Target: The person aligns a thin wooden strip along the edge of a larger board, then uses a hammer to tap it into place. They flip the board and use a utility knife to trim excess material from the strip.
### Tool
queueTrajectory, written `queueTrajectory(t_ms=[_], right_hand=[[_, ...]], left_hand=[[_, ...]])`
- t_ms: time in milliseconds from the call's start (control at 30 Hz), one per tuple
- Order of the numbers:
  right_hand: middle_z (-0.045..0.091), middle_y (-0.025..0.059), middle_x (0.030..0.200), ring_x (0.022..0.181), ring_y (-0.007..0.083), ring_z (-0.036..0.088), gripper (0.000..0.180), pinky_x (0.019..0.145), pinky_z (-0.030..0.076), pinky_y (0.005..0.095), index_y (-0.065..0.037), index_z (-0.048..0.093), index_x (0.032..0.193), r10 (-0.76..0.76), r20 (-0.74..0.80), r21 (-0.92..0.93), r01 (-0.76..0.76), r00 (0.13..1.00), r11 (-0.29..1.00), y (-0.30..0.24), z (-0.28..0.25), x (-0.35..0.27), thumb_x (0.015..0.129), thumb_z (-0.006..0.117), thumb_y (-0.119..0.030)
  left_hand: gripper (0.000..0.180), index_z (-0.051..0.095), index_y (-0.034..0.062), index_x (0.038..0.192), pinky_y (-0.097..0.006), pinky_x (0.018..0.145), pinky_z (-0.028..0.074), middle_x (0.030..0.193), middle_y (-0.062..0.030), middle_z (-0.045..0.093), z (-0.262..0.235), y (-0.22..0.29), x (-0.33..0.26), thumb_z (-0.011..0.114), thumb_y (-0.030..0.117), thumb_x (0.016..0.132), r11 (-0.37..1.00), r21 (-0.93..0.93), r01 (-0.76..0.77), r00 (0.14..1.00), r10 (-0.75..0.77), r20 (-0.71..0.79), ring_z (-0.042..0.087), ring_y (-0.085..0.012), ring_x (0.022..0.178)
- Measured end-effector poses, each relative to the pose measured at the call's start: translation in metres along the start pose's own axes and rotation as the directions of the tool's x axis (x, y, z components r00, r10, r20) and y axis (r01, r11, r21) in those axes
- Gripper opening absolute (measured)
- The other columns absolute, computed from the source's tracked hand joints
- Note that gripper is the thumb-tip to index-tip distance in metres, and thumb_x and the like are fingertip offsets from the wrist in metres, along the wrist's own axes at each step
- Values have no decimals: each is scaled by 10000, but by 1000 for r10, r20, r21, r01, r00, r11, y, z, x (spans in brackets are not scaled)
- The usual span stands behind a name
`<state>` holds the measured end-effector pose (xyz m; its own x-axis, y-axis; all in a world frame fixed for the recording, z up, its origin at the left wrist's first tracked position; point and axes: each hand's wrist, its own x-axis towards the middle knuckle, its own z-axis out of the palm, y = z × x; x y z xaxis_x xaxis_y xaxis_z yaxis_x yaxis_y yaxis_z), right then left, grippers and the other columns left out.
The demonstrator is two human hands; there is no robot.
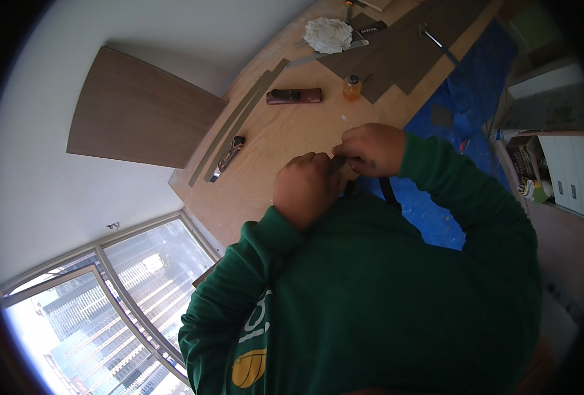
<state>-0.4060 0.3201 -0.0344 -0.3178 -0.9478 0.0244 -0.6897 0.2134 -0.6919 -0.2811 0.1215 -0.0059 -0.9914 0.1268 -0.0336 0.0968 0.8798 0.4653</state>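
At centre, both hands, left hand (303,186) and right hand (371,148), pinch together on a small dark piece (338,162) above the tabletop (272,138). Fine fitting appears underway; steadiness needed. Glue bottle (352,87) at twelve o'clock.

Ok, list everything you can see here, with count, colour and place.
floor: one, light wood, centre
panel: one, brown, against the white wall, left
strips: two, grey-brown, long, along the floor edge by the wall
planks: several, dark grey, top
tarp: one, blue, right
bottle: one, orange, top centre
block: one, dark maroon, left of bottle
rag: one, white, top
window: one, lower left
left hand: closed, on a small dark piece
right hand: pinching the same piece
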Motion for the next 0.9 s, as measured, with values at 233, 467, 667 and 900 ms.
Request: queueTrajectory(t_ms=[233, 467, 667, 900], right_hand=[[690, 171, 973, 949, 368, 696, 374, 844, 559, 477, -1, 730, 1199, -30, -20, 17, 30, 999, 999, 4, 4, -2, 838, 681, -83], [682, 128, 923, 826, 296, 707, 479, 757, 564, 415, -13, 680, 1316, 172, -135, 278, -130, 976, 952, 6, 2, -24, 850, 717, -118], [674, 138, 1057, 903, 283, 716, 387, 787, 592, 396, -10, 690, 1287, 77, -188, 349, -6, 979, 937, 12, 7, -30, 925, 728, -143], [691, 150, 1124, 978, 305, 705, 349, 815, 584, 401, -3, 702, 1261, -2, -248, 329, 86, 969, 940, 19, 17, -25, 950, 752, -154]], left_hand=[[217, 775, 38, 951, -481, 749, 590, 906, -175, 749, 4, 0, -1, 812, 223, 846, 998, -52, 40, 999, -42, -26, 730, -387, 813], [219, 772, 27, 913, -474, 723, 581, 869, -180, 738, 4, 5, -3, 824, 228, 844, 997, -66, 40, 998, -44, -52, 725, -382, 781], [226, 758, 19, 896, -467, 697, 578, 842, -175, 729, 5, 5, -3, 837, 223, 839, 997, -80, 23, 997, -29, -77, 718, -381, 756], [228, 751, 19, 896, -456, 680, 572, 824, -168, 724, 7, 4, -5, 839, 222, 842, 995, -99, 0, 995, -10, -102, 718, -368, 745]])
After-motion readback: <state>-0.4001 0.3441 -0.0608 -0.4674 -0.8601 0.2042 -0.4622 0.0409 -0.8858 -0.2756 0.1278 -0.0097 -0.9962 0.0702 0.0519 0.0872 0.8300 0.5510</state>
